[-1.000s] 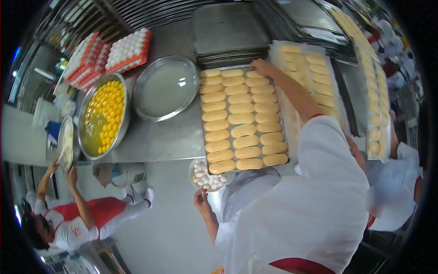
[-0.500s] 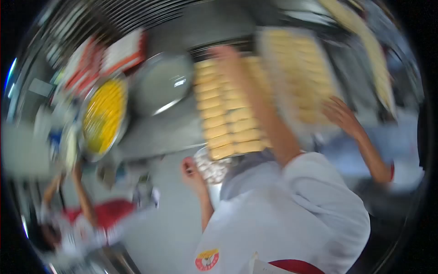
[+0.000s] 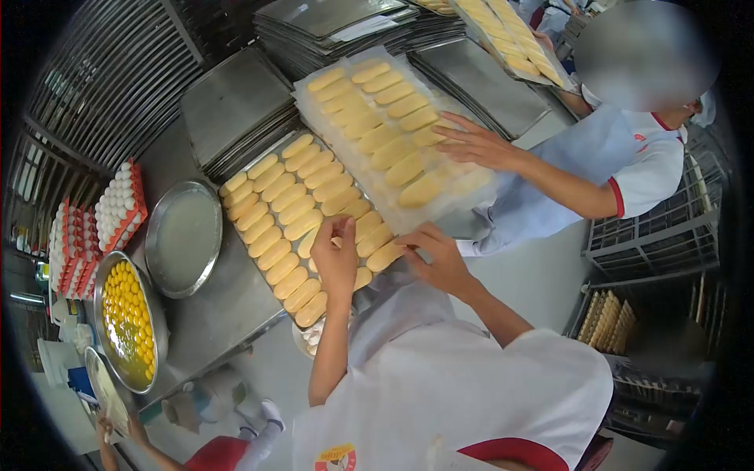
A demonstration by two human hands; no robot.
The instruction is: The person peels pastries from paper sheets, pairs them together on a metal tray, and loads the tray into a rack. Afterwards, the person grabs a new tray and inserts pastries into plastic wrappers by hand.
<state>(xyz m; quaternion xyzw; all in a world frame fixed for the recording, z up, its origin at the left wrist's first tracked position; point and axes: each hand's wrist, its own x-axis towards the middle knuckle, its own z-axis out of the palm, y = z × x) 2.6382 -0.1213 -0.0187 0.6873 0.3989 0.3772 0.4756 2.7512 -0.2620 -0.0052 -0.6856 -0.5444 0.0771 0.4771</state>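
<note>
My left hand is over the metal tray of oblong sponge cakes, its fingers curled in and its thumb bent toward them. What it holds, if anything, is too small to name. At the tray's near right corner, my right hand has bent fingers and thumb close together at the end of a cake. Whatever lies between those fingertips is hidden. The cakes lie in rows, some covered by my left hand. Below the tray's near edge, a bowl of white pieces shows partly.
A co-worker's hand rests by a paper-covered batch of cakes. To the left are a basin of pale liquid, a bowl of yolks and egg trays. Stacked metal trays stand behind.
My right hand has come back from the tray's far end to its near right corner. My left hand has moved from beside the bowl to above the cakes. The view has turned.
</note>
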